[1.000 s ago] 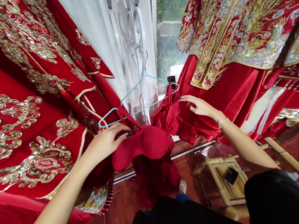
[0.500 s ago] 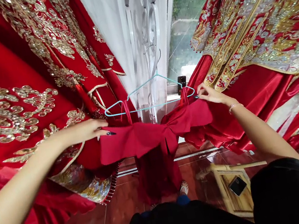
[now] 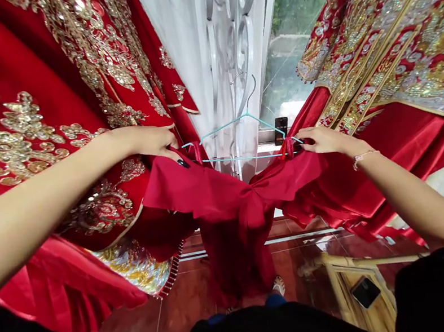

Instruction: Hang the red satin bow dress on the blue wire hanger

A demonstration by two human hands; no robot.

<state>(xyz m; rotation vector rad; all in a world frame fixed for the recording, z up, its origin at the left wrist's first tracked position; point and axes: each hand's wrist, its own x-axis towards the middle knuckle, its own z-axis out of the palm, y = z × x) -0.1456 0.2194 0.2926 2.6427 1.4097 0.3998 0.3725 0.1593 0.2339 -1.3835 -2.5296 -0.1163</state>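
Red dress point(image 3: 217, 189): straps point(image 3: 198, 153) sit on hanger point(image 3: 245, 115); left hand point(image 3: 156, 142) and right hand point(image 3: 321, 140) pinch its top, not yet released.

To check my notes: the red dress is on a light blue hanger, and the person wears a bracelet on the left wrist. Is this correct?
Wrong side: the bracelet is on the right wrist, as the head view shows. The red dress is on a light blue hanger.
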